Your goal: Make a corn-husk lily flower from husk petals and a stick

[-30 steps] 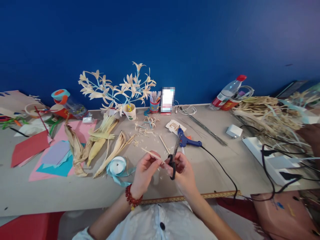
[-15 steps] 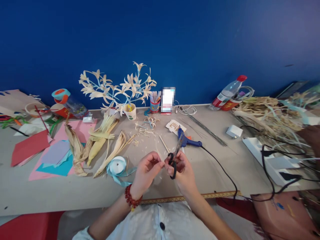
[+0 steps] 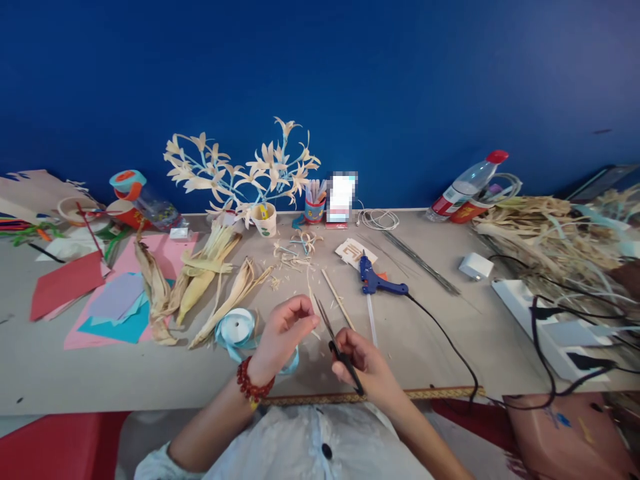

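My left hand (image 3: 285, 330), with a red bead bracelet at its wrist, is pinched on a thin pale strip of corn husk (image 3: 311, 287) that points up from the fingertips. In my right hand (image 3: 365, 363) is a pair of black-handled scissors (image 3: 347, 367), its blades pointing up and left beside the strip. A thin pale stick (image 3: 334, 293) lies just beyond the scissors. The roll of light blue ribbon (image 3: 237, 327) is left of my left hand, its loose end passing partly behind that wrist. Small husk scraps (image 3: 295, 260) are scattered ahead.
Dried corn husks (image 3: 210, 273) and coloured paper (image 3: 65, 287) lie left. Husk flowers stand in a white cup (image 3: 265, 223). A blue glue gun (image 3: 380, 283), its black cord, wires (image 3: 425, 263) and a power strip (image 3: 530, 327) are right. A bottle (image 3: 463, 187) leans at the back.
My hands have moved apart. The scissors have come down and turned, blades now tilting up and left instead of right. My left hand has shifted slightly left.
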Motion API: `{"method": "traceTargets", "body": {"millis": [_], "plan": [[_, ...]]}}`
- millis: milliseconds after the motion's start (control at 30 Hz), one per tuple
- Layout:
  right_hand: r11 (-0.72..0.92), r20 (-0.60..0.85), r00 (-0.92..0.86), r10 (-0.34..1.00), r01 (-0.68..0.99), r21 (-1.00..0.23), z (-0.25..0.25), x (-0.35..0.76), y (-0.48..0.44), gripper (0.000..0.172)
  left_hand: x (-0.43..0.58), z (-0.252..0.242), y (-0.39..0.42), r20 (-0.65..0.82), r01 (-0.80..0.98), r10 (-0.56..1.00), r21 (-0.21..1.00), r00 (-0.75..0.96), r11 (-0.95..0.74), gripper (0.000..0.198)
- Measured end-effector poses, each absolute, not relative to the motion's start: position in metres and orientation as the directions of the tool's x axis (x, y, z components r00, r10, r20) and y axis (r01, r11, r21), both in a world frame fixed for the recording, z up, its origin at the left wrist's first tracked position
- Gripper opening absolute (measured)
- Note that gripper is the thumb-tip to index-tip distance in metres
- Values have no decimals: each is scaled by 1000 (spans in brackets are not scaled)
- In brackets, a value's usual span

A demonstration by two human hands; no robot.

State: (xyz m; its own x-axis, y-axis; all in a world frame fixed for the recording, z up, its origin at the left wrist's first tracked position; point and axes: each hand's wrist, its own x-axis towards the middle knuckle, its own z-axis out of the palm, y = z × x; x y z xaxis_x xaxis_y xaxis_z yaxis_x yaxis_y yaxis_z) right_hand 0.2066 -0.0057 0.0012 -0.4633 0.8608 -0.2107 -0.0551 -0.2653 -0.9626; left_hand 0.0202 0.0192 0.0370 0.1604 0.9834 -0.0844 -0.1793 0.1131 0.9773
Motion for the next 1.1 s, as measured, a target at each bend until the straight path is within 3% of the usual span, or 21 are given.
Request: {"method": "traceTargets", "body": {"millis": [700,1100], "plan": [[-363,-319,-424,848,-26,-931,6,201,-5,53,20,40,21,-94,-121,967,985,237,125,13],[-316,-294,-399,868,11,-949,4,201,-6,50,19,41,21,-137,-143,962,974,237,174,12]]}}
